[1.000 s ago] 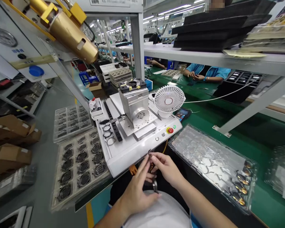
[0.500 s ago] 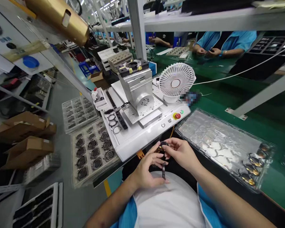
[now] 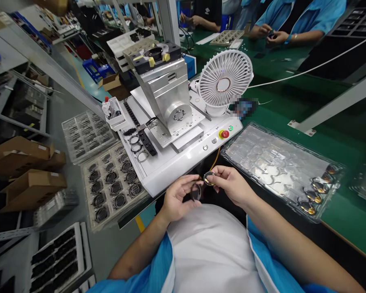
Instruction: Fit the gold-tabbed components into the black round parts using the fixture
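Observation:
My right hand pinches a small round watch part between thumb and fingers; it has a dark face, a bright rim and a gold-coloured patch. To its left, my left hand holds a dark round watch piece tilted up near the fingertips, slightly blurred. The two pieces are close together but apart, above my lap and in front of the white machine base. The undersides of both pieces are hidden.
At right lies a clear plastic tray with several gold-and-black round parts at its far end. A white fan, metal fixture and red stop button stand ahead. Left is a tray of round watch cases. A co-worker's hands work opposite.
My hands have drawn apart. The round part in my right hand now shows its face, and the piece in my left hand has turned broadside. The view has tilted down slightly.

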`<state>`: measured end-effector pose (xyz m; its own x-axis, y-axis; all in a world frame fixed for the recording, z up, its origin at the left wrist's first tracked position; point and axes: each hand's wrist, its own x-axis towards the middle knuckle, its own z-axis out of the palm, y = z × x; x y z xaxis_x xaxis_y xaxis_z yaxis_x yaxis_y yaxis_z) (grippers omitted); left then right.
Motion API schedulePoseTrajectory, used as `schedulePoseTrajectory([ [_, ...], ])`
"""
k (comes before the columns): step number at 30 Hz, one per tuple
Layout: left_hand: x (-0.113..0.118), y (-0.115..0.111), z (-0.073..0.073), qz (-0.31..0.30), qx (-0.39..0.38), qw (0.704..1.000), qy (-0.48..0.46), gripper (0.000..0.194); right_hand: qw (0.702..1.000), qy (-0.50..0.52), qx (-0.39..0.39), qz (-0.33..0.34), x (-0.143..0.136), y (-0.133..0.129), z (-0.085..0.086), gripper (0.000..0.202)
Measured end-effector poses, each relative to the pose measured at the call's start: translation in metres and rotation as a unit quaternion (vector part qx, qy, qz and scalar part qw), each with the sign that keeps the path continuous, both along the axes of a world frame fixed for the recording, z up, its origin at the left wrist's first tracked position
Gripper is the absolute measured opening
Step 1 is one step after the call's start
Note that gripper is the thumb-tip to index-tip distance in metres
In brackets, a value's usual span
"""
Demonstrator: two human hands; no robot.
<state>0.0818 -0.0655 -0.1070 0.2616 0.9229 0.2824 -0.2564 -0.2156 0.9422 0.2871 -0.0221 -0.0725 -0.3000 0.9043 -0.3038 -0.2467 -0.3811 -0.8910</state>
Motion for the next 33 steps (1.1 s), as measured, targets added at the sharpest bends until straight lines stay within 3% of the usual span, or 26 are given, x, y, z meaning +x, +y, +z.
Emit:
schedulePoseTrajectory([
  [2, 0.000, 0.003, 0.000, 0.030, -0.035, 0.997, -0.063, 0.051, 0.999, 0.006, -0.031, 0.043, -0.001, -0.003, 0.006, 0.043],
  [4, 0.002, 0.004, -0.001, 0.048, -0.057, 0.992, -0.101, 0.048, 0.994, 0.025, -0.070, 0.076, -0.007, -0.009, 0.011, 0.044],
  [7, 0.006, 0.003, -0.006, 0.053, -0.082, 0.989, -0.115, 0.051, 0.991, 0.061, -0.103, 0.057, -0.020, -0.018, 0.018, 0.046],
  [13, 0.011, 0.000, -0.012, 0.072, -0.088, 0.987, -0.118, 0.056, 0.998, 0.044, -0.039, -0.024, -0.035, -0.026, 0.027, 0.042],
  [22, 0.005, -0.002, -0.020, 0.123, -0.089, 0.983, -0.101, 0.057, 1.000, 0.013, 0.002, -0.009, -0.040, -0.026, 0.037, 0.030],
  [33, 0.002, -0.005, -0.026, 0.160, -0.095, 0.980, -0.065, 0.059, 0.999, 0.021, 0.007, 0.027, -0.042, -0.029, 0.031, 0.034],
])
